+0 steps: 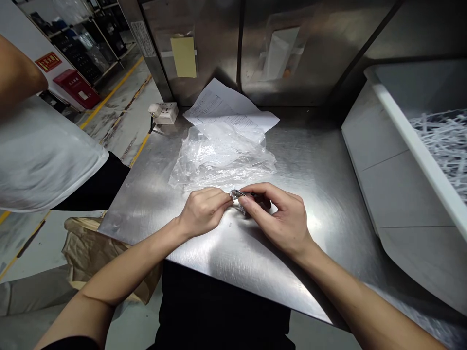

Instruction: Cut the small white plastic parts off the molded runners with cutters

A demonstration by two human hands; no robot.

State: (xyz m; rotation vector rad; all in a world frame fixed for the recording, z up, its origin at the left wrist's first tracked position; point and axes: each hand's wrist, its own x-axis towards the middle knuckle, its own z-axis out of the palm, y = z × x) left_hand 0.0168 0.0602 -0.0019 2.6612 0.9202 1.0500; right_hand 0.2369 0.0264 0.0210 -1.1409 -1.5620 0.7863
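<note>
- We see a small piece (236,194) at the middle of the frame, held just above the desk (317,189) between two bare hands.
- It looks shiny and silvery, with a bright glint at its left end and a darker stretch running right, under the fingers; a crinkled, glinting bit shows just below. It is too small and too covered for us to name its exact shape.
- The right hand (282,216) pinches it between thumb and forefinger, with the other fingers bent behind.
- The left hand (202,211) is curled, its thumb and forefinger pressed together on the piece's left end; we cannot tell how the hidden fingertips sit.
- Just beyond the hands we see a crumpled clear plastic bag (226,158), wrinkled and catching the light, overlapping the printed papers (222,99) at upper centre.
- Left of the papers we find a white power socket (168,113) with a plug in it.
- At the right of the frame stands a pale bin (386,165) holding white shredded strips (443,143).
- At the left we see a person in a light shirt (47,150), and below, a brown paper bag (98,253).
</note>
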